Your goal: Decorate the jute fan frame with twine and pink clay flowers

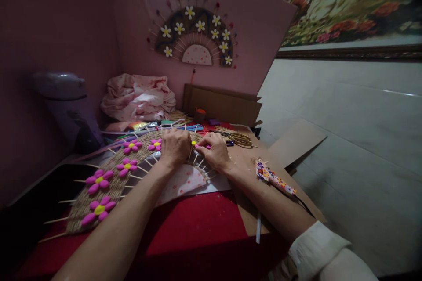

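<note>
A half-round woven fan piece (pixel 112 184) of tan cord and thin wooden sticks lies on the table, with several pink flowers with yellow centres (pixel 99 210) stuck along its arc. My left hand (pixel 174 145) rests curled on the top of the arc. My right hand (pixel 215 150) pinches a small pink and yellow flower piece (pixel 197 144) against the weave beside the left hand. A white dotted half-circle (pixel 184 181) forms the fan's centre.
A finished fan with white flowers (pixel 194 33) hangs on the pink board. Scissors (pixel 240 139), coloured sticks (pixel 184 127), a small orange-topped cup (pixel 199 114), cardboard (pixel 224 103), a bundled cloth (pixel 138 96) and a patterned strip (pixel 273 176) surround the work. A jug (pixel 66 101) stands left.
</note>
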`<control>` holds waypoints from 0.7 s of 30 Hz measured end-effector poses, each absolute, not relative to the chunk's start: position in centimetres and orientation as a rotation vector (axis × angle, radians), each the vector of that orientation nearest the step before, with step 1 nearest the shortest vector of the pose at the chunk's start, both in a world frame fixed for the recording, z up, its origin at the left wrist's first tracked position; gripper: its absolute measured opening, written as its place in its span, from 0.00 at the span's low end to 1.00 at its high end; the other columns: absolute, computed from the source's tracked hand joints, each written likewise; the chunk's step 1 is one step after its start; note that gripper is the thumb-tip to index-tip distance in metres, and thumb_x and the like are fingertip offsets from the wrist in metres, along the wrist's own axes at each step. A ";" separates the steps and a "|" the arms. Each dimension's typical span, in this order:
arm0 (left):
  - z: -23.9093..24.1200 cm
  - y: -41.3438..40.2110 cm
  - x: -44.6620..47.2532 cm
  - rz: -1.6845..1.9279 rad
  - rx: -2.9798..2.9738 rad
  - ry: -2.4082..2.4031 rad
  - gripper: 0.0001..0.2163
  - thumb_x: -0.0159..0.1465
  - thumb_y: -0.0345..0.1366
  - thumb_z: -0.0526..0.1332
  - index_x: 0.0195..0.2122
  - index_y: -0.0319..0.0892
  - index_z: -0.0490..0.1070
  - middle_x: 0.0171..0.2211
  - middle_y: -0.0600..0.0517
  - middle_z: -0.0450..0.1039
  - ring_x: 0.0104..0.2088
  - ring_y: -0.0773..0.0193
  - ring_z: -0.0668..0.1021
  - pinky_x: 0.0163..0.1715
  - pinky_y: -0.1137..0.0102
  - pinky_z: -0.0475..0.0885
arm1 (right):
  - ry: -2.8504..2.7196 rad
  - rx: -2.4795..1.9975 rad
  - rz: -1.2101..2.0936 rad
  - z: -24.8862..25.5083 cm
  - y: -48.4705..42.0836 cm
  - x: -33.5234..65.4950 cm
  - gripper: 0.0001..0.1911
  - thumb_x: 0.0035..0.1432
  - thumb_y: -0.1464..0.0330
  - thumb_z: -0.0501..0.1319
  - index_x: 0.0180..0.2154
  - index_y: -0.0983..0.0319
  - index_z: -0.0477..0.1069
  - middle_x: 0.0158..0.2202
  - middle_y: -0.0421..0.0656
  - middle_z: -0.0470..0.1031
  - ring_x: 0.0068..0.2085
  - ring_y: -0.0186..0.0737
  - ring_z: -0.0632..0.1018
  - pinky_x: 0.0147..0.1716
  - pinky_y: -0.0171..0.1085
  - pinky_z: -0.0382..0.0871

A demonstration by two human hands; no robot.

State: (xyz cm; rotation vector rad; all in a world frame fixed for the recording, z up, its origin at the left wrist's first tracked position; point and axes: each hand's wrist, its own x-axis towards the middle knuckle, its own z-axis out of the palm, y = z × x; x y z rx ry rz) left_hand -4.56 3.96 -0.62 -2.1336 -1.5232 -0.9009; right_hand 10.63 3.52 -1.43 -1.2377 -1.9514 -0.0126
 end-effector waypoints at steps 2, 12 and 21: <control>-0.7 4.1 -4.6 -0.901 -2.132 -1.518 0.10 0.59 0.31 0.52 0.27 0.40 0.72 0.29 0.43 0.77 0.34 0.50 0.75 0.35 0.59 0.59 | -1.964 -1.234 -0.013 -1.4 3.7 10.8 0.05 0.47 0.68 0.68 0.26 0.59 0.73 0.32 0.40 0.73 0.39 0.41 0.69 0.41 0.40 0.59; -0.8 4.1 -4.5 -0.899 -2.133 -1.530 0.11 0.60 0.31 0.51 0.27 0.40 0.73 0.30 0.43 0.77 0.34 0.51 0.75 0.35 0.59 0.59 | -1.956 -1.228 0.004 -0.8 4.0 11.9 0.06 0.51 0.66 0.66 0.25 0.60 0.73 0.31 0.42 0.73 0.38 0.41 0.70 0.40 0.40 0.61; -0.7 4.0 -4.6 -0.878 -2.139 -1.548 0.10 0.59 0.31 0.52 0.29 0.40 0.73 0.30 0.42 0.77 0.36 0.50 0.75 0.36 0.59 0.60 | -1.971 -1.290 0.045 -0.7 4.5 11.1 0.09 0.49 0.63 0.67 0.23 0.60 0.72 0.31 0.41 0.72 0.38 0.40 0.69 0.40 0.40 0.60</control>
